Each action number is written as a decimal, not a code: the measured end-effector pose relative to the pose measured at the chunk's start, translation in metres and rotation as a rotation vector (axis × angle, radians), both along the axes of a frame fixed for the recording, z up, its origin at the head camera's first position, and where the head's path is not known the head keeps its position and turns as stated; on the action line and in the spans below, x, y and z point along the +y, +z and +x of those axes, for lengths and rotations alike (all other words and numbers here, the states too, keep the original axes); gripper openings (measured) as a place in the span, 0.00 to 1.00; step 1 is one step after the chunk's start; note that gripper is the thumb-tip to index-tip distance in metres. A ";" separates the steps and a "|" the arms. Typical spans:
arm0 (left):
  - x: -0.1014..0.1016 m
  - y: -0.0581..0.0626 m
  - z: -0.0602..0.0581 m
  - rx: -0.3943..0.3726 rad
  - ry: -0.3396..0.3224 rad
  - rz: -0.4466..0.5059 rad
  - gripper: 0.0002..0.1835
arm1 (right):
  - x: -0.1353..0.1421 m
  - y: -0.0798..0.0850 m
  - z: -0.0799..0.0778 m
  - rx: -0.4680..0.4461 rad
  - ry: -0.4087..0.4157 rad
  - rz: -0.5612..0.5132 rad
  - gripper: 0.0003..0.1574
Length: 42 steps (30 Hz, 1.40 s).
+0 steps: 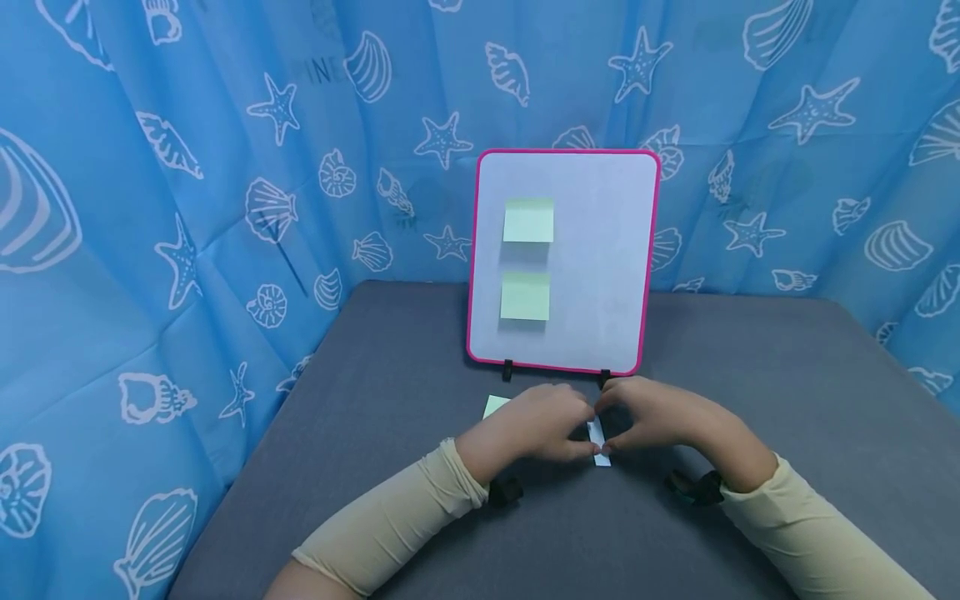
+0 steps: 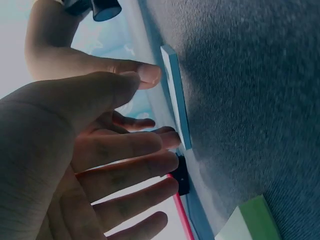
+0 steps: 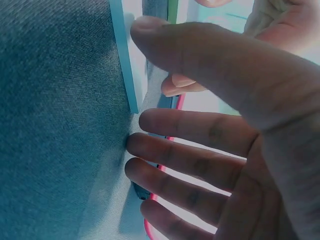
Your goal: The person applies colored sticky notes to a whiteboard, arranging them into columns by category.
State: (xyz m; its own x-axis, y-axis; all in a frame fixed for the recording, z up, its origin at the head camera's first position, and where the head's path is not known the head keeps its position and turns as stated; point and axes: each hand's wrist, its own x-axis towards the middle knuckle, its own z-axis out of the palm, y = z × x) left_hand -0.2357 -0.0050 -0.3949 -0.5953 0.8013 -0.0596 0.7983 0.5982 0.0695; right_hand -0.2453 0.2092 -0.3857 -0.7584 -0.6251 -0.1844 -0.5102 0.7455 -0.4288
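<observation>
A narrow white block, like a thin pad of paper strips (image 1: 597,432), lies flat on the grey table between both hands. My left hand (image 1: 543,423) is at its left side, fingers extended in the left wrist view and thumb near the block. On the other side is my right hand (image 1: 656,412). Its thumb (image 3: 155,30) lies against or just over the block in the right wrist view, while the other fingers stay fairly straight. Whether any fingertip presses on the block is hard to tell. A light green sticky-note pad (image 1: 495,405) is partly hidden behind my left hand.
A whiteboard (image 1: 600,250) with a pink frame stands upright behind the hands on black feet (image 1: 507,371). Two green sticky notes, an upper one (image 1: 528,221) and a lower one (image 1: 525,297), are stuck on its left half. A blue seashell curtain (image 1: 420,100) surrounds the table (image 1: 360,400).
</observation>
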 end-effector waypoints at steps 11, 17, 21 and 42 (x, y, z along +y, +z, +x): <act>0.002 -0.001 0.005 -0.049 0.025 -0.015 0.17 | -0.003 0.004 0.005 0.007 0.014 0.026 0.32; 0.003 0.000 0.006 -0.043 0.024 -0.009 0.17 | -0.005 0.006 0.006 -0.012 -0.004 0.045 0.37; 0.003 -0.001 0.006 -0.051 0.030 -0.016 0.18 | -0.007 0.006 0.009 -0.045 -0.038 0.053 0.41; 0.005 -0.008 0.007 -0.026 0.032 -0.024 0.18 | -0.009 0.007 0.010 -0.054 -0.033 0.075 0.40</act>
